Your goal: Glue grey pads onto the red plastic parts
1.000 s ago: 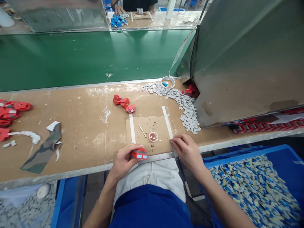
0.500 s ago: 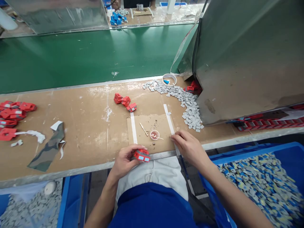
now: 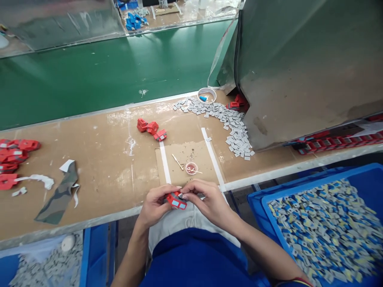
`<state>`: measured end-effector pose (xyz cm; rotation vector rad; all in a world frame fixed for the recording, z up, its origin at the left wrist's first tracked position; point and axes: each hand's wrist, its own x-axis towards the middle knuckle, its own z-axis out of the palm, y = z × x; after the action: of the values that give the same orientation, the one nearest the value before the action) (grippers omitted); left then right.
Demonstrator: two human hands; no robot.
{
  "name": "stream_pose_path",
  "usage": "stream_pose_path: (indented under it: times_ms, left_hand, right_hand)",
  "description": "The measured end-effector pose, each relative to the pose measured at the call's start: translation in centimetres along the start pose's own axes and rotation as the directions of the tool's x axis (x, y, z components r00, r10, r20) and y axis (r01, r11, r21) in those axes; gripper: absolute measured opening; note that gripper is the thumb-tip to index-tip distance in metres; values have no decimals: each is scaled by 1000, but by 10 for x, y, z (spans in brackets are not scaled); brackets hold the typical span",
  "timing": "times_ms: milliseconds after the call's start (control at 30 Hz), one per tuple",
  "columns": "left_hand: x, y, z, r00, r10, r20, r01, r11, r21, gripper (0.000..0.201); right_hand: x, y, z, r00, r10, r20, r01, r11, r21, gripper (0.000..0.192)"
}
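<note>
My left hand [image 3: 154, 205] is closed around a red toy vehicle part [image 3: 176, 200] with light-blue windows and a grey stripe, at the table's front edge above my lap. My right hand [image 3: 206, 197] meets it from the other side, thumb and forefinger pinched at its right end. A small pale-grey piece [image 3: 180, 195] shows at those fingertips, mostly hidden. Just beyond my hands, a small cup [image 3: 191, 168] with a thin stick across it stands on a taped cardboard sheet [image 3: 172, 149]. Another short stick [image 3: 177, 162] lies beside the cup.
Loose grey tiles [image 3: 235, 127] curve along the back right, near a tape roll [image 3: 206, 96]. Several red parts [image 3: 152, 128] lie behind the cardboard, more [image 3: 18, 153] at far left. A camouflage strip [image 3: 61, 195] lies left. A metal panel [image 3: 299, 79] and a blue bin [image 3: 266, 203] flank the right.
My right hand has moved left from the cardboard's right tape strip to the red part, its fingertips now against it. My left hand still holds the part. The view has shifted slightly.
</note>
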<state>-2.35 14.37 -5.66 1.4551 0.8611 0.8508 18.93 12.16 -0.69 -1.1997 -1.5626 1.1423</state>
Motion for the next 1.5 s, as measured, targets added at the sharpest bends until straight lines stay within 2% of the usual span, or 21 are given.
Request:
stream_pose_path:
  times_ms: [333,633,867,1167,1500]
  left_hand:
    - [2,5,0,998,48,27,-49,998,42,30]
    - [3,7,2,999,34,7,-34,997,72,35]
    - [2,5,1,999,48,13,-49,998,42,30]
    - [2,9,1,998,55,15,-54,998,-36,27]
    - [4,11,1,996,85,36,-85,996,-20,29]
  right_hand:
    - [4,-11,-11,992,49,117,-50,999,5,14]
    - [1,-9,-5,990,125,58,-128,991,41,13]
    - [2,-11,-8,988,110,108,-117,991,67,14]
    - [-1,-14,-5,994,108,33,-110,991,80,14]
    - [-1,-16,-4,996,72,45,-71,997,-19,12]
